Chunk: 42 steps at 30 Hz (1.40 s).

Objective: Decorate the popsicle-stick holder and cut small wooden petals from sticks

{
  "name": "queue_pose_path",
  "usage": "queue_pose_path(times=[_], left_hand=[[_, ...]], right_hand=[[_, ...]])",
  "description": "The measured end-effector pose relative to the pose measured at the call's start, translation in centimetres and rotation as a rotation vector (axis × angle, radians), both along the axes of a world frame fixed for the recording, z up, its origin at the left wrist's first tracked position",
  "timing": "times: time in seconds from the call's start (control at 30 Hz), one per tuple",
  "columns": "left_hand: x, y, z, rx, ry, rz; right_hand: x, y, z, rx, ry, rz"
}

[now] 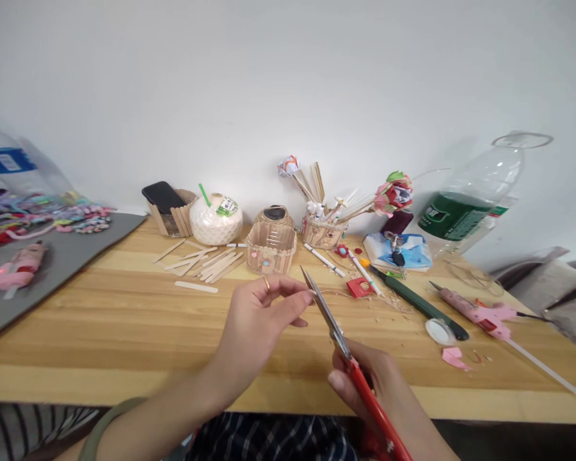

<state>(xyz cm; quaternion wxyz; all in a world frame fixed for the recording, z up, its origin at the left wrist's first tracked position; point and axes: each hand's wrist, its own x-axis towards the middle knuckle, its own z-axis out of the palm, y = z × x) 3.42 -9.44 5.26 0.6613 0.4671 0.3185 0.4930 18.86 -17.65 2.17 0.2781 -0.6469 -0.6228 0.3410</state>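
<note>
My right hand grips a pair of scissors by the red handles, with the metal blades pointing up and to the left. The blades look nearly closed beside the fingertips of my left hand. Thumb and forefinger of that hand are pinched together; what lies between them is too small to make out. A thin brown strand runs behind the blades near these fingertips. Just beyond my left hand stands a small popsicle-stick basket with button-like decorations on its front.
Loose popsicle sticks lie left of the basket, near a white coconut. To the right are markers, a green-handled craft knife, a pink glue gun and a large plastic bottle. A grey mat covers the left side.
</note>
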Motion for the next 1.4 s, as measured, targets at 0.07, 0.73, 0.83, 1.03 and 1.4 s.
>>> queue_pose_path(times=[0.07, 0.73, 0.83, 1.03, 1.4], left_hand=[[0.0, -0.1, 0.0, 0.016, -0.002, 0.011], [0.4, -0.2, -0.4, -0.011, -0.007, 0.062], [0.4, -0.1, -0.3, -0.011, -0.005, 0.060], [0.3, 0.4, 0.0, -0.033, 0.009, 0.024], [0.0, 0.6, 0.2, -0.110, 0.038, -0.073]], right_hand=[[-0.1, 0.0, 0.1, -0.002, -0.010, -0.003], [0.0, 0.0, 0.1, -0.029, -0.009, -0.044], [-0.2, 0.0, 0.1, -0.038, -0.033, -0.068], [-0.3, -0.2, 0.3, -0.036, 0.110, -0.107], [-0.1, -0.5, 1.0, -0.078, 0.176, 0.006]])
